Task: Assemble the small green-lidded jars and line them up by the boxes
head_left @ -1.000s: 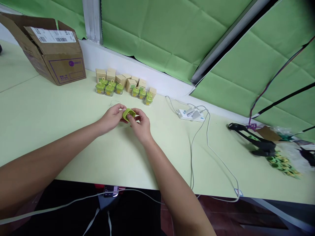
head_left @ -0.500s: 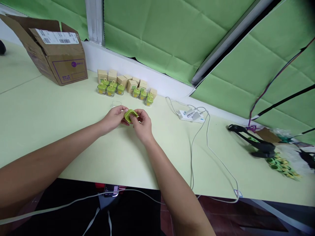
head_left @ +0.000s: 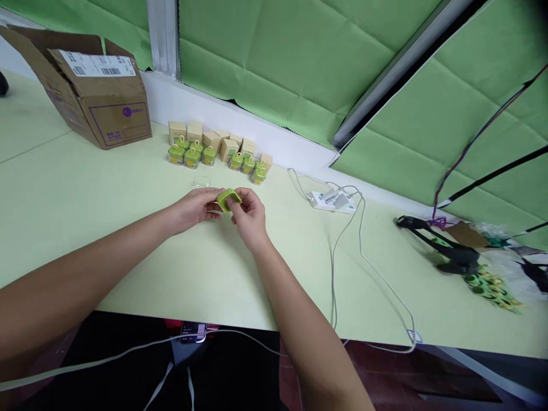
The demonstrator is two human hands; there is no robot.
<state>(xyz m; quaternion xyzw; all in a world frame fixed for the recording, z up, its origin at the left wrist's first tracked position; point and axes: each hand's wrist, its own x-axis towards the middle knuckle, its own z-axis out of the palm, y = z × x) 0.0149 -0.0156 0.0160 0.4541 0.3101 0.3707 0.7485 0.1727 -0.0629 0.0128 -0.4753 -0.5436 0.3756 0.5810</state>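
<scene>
left hand (head_left: 192, 206) and right hand (head_left: 250, 214) drifted slightly right, fingertips still pinching the small lime-green plastic lid (head_left: 228, 199); lid tilted up more.

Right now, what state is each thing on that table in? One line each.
green cap, lifted, pinched between both hands.
left hand, shut on the green cap's left side.
right hand, shut on its right side.
cardboard box, open, flaps spread.
small jars, capped, upright in a row.
clear container, no cap on it, apart from the row.
power strip, plugs inserted.
</scene>
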